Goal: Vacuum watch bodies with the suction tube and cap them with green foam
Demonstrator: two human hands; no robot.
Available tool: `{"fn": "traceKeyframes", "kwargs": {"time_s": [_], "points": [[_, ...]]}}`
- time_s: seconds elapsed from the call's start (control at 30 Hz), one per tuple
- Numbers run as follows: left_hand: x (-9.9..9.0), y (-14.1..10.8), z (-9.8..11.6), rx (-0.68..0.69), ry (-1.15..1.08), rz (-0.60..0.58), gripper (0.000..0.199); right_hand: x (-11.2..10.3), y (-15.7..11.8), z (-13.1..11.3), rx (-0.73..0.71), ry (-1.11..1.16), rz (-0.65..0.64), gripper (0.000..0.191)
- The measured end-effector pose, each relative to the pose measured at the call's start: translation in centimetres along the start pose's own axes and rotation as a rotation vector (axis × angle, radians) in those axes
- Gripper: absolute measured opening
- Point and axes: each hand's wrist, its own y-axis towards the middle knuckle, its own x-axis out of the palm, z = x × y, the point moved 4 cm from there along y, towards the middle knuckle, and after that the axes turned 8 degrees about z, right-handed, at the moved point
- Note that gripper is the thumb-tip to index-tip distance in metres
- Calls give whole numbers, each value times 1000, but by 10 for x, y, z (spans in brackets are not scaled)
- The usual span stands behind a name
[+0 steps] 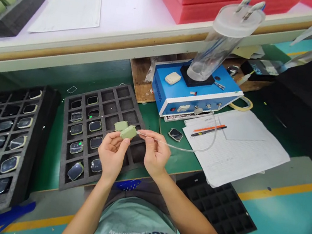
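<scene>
My left hand [112,149] grips a small pale green case [128,132] between thumb and fingers. Just behind it is a second green piece [120,126]; whether my fingers touch it I cannot tell. My right hand [155,152] pinches the end of a thin clear tube [180,149], with its tip at the right side of the case. The tube curves back to the front of a blue box [197,95]. Both hands are above the right part of a dark foam tray [63,169], whose left compartments hold watch-like pieces.
Stacked foam trays [25,175] with dark-faced pieces stand at the left. A clear cylinder [212,51] rises from the blue box. Papers [242,145] with pens lie at the right, beside a loose watch-like piece [176,134]. A raised shelf [123,22] crosses the back.
</scene>
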Motion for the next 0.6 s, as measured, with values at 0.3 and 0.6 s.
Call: {"fn": "traceKeyframes", "kwargs": {"time_s": [0.3, 0.6], "points": [[-1, -1, -1, 6, 45, 24, 41, -1, 0, 2, 23, -35, -5, 17], [-1, -1, -2, 17, 41, 14, 38, -1, 1, 1, 22, 3, 5, 16]]}}
